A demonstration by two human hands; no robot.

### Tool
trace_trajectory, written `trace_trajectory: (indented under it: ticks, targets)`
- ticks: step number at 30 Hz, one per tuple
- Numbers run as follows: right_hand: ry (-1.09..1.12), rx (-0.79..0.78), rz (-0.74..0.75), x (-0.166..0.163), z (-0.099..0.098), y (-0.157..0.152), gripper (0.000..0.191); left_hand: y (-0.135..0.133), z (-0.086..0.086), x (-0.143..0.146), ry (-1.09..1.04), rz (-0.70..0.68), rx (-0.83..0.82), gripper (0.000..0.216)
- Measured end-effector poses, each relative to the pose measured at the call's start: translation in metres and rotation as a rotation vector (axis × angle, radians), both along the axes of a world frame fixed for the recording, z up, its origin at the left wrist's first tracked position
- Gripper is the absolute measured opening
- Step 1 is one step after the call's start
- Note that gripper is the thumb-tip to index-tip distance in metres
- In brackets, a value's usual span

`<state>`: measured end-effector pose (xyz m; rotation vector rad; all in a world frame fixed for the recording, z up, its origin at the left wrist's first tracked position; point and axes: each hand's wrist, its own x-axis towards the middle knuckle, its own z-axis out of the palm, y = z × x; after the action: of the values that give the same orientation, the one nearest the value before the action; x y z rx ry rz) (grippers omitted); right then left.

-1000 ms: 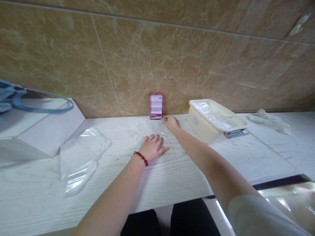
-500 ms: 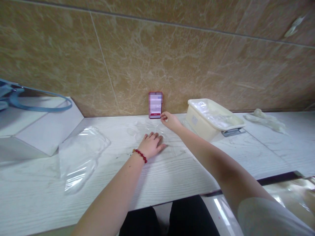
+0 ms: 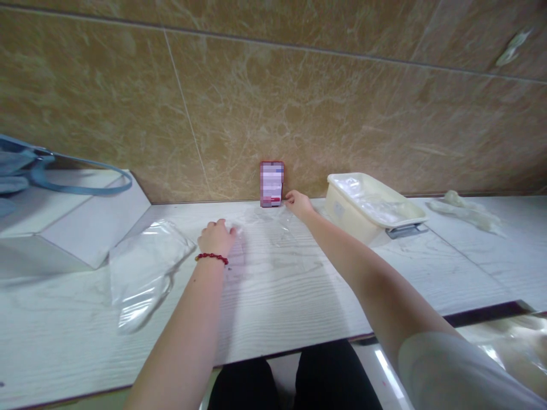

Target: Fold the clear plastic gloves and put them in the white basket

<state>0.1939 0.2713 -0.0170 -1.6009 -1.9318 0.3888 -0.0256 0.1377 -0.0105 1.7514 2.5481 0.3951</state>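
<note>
A clear plastic sheet (image 3: 273, 239) lies flat on the white wood-grain table (image 3: 299, 296). My left hand (image 3: 216, 237), with a red bead bracelet on the wrist, is closed in a pinch on the sheet's left edge. My right hand (image 3: 299, 204) is closed on the sheet's far right corner, close to the wall. Just left of that hand a small red-framed phone (image 3: 272, 184) leans upright against the wall.
A cream plastic tub (image 3: 371, 208) holding clear film stands to the right on a metal base. Crumpled clear plastic (image 3: 465, 209) lies at the far right. Another clear bag (image 3: 145, 267) lies to the left, beside a white box (image 3: 64, 228) with a blue bag (image 3: 17, 171) on top.
My left hand has left the middle of the sheet, where it lay flat, and moved left to pinch the sheet's edge. My right hand stayed at the far corner by the phone.
</note>
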Motion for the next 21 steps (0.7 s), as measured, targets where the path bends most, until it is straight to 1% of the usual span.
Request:
trace_trajectory:
  ticks: [2,4,7,9,10,11,13,15,17,18,19,21]
  targets:
    - [-0.019,-0.025,-0.020,0.001,0.000,0.004,0.022,0.004,-0.004,-0.004,-0.022,0.039,0.011,0.049]
    - [-0.045,-0.013,-0.054,0.004,0.003,0.006,0.022,0.009,-0.010,-0.005,-0.036,0.052,0.022,0.048]
    - [-0.102,0.082,-0.105,0.007,0.011,-0.002,0.019,0.015,-0.018,-0.005,-0.072,0.066,0.052,0.045]
    - [-0.143,0.159,-0.066,0.008,0.015,-0.020,0.019,0.018,-0.021,-0.005,-0.105,0.065,0.075,0.042]
    - [-0.166,0.187,-0.009,0.007,0.015,-0.034,0.020,0.019,-0.023,-0.005,-0.118,0.060,0.084,0.039]
    - [-0.188,0.190,0.085,0.005,0.015,-0.052,0.021,0.020,-0.024,-0.004,-0.126,0.054,0.092,0.037]
    - [-0.259,0.111,0.340,0.000,0.010,-0.095,0.027,0.021,-0.025,-0.003,-0.130,0.050,0.102,0.036]
    - [-0.333,0.056,0.572,-0.004,0.002,-0.141,0.039,0.022,-0.026,-0.003,-0.115,0.058,0.105,0.040]
    - [-0.403,0.017,0.660,-0.006,-0.006,-0.178,0.054,0.023,-0.027,-0.002,-0.091,0.067,0.108,0.044]
    - [-0.433,0.001,0.699,-0.006,-0.009,-0.191,0.060,0.023,-0.027,-0.002,-0.080,0.066,0.108,0.045]
    - [-0.459,-0.014,0.715,-0.007,-0.011,-0.200,0.063,0.023,-0.028,-0.003,-0.073,0.062,0.107,0.045]
    - [-0.501,-0.050,0.741,-0.007,-0.012,-0.209,0.068,0.023,-0.028,-0.003,-0.068,0.050,0.102,0.044]
